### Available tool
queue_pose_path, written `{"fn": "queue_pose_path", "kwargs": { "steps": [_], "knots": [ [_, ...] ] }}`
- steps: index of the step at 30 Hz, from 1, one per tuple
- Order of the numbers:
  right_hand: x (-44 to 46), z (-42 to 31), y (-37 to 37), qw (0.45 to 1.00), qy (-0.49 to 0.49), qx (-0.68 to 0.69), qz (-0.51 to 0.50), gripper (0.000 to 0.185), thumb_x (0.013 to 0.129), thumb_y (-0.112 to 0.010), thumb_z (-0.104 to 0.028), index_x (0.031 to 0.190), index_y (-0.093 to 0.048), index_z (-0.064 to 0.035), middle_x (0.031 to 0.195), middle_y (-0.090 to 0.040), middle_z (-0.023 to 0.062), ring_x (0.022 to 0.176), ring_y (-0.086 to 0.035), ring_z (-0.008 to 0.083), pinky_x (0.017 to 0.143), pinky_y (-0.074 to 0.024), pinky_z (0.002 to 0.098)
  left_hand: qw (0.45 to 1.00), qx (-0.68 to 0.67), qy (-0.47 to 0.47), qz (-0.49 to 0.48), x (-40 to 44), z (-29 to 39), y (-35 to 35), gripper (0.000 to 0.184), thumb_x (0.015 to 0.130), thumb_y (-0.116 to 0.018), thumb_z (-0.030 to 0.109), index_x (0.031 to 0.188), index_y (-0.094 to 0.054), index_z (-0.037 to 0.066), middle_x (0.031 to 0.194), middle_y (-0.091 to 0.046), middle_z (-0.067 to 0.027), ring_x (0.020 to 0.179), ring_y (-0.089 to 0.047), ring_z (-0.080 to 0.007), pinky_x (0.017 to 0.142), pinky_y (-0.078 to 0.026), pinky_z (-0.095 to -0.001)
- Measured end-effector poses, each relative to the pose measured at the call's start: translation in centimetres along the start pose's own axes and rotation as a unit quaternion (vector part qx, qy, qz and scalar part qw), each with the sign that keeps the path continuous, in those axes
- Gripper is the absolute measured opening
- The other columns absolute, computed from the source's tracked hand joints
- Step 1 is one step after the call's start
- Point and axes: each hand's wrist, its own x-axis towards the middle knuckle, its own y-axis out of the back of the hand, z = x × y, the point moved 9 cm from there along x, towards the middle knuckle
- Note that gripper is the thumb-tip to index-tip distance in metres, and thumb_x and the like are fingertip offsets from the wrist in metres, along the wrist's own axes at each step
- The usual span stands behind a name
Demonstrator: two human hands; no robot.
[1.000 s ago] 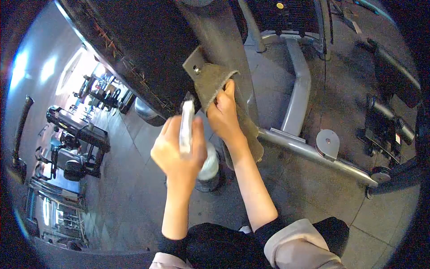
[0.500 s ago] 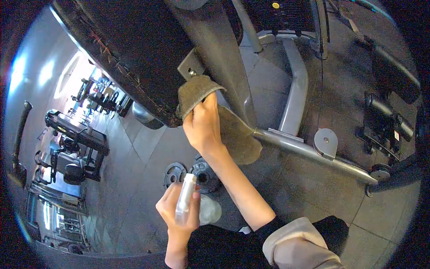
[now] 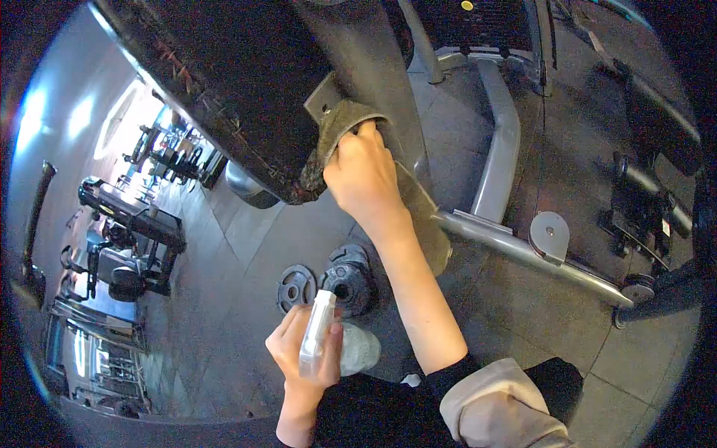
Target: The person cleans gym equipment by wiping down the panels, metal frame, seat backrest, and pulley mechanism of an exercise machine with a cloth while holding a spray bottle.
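My right hand (image 3: pixel 367 178) is closed on a grey-brown cloth (image 3: pixel 337 127), its fingertips tucked under a fold. The cloth lies against the gym machine near a metal bracket (image 3: pixel 320 98), below the dark, worn underside of a pad (image 3: pixel 224 82). A loose end hangs behind my wrist. Lower down, my left hand (image 3: pixel 291 345) is wrapped round a spray bottle (image 3: pixel 360 349) with a white trigger head and a pale, translucent body. The bottle is in front of my torso, with part of it hidden by my fingers.
Weight plates (image 3: pixel 297 288) lie on the tiled floor just beyond the bottle. The machine's grey tubular frame (image 3: pixel 515 243) runs along the floor to the right, with a round disc (image 3: pixel 549 233) on it. Other gym machines (image 3: pixel 131 231) stand at the left.
My right hand and the cloth have shifted slightly up and right in view, closer along the bracket. The whole scene also slides a little right; both grips stay the same.
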Motion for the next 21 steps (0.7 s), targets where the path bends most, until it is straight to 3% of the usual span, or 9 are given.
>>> {"fn": "queue_pose_path", "kwargs": {
  "steps": [6,12,13,15,21],
  "knots": [
    [-3.0,-0.7,-0.8,0.991,0.046,0.019,0.122,0.028,0.072,-0.054,-0.008,0.097,-0.059,0.0027,0.101,-0.048,0.0249,0.096,-0.048,0.0392,0.077,-0.0406,0.0487,1.0,-0.009,0.016,0.013,-0.7,0.1,1.0,0.019,0.074,-0.06,0.017,0.074,-0.064,-0.001,0.065,-0.059,-0.0136,0.055,-0.057,-0.0277,0.053,-0.045,-0.0316],
    [-1.3,0.1,-0.6,0.991,0.035,0.082,0.098,0.027,0.073,-0.054,-0.008,0.098,-0.059,0.0014,0.102,-0.05,0.0266,0.092,-0.052,0.0422,0.078,-0.044,0.0484,0.999,-0.033,0.026,0.017,-0.8,-0.7,0.9,0.018,0.074,-0.06,0.016,0.073,-0.063,-0.002,0.066,-0.059,-0.014,0.055,-0.057,-0.0282,0.054,-0.045,-0.032],
    [-0.5,1.3,-0.7,0.994,-0.038,0.105,0.014,0.029,0.082,-0.049,-0.013,0.107,-0.056,0.0001,0.12,-0.044,0.0284,0.1,-0.05,0.0442,0.088,-0.0409,0.0465,0.999,-0.028,0.026,0.016,-0.8,-0.6,0.9,0.018,0.074,-0.059,0.016,0.074,-0.063,-0.002,0.066,-0.06,-0.0141,0.055,-0.057,-0.0283,0.054,-0.045,-0.0321],
    [0.0,1.3,-0.2,0.994,-0.051,0.098,-0.022,0.031,0.081,-0.05,-0.014,0.108,-0.055,0.0004,0.117,-0.044,0.0302,0.094,-0.052,0.0467,0.086,-0.0418,0.0479,0.999,-0.02,0.025,0.015,-0.7,-0.3,1.0,0.018,0.074,-0.059,0.015,0.074,-0.063,-0.002,0.066,-0.06,-0.0143,0.056,-0.057,-0.0285,0.054,-0.045,-0.0322],
    [-0.6,1.2,-0.6,0.983,-0.035,0.152,0.1,0.032,0.084,-0.047,-0.014,0.111,-0.053,0.0019,0.121,-0.044,0.028,0.106,-0.048,0.0441,0.092,-0.0382,0.0431,0.998,-0.044,0.045,0.02,-1.2,-1.0,1.4,0.02,0.075,-0.059,0.016,0.075,-0.063,-0.003,0.067,-0.06,-0.014,0.056,-0.057,-0.0275,0.054,-0.045,-0.0315]
  ]
}}
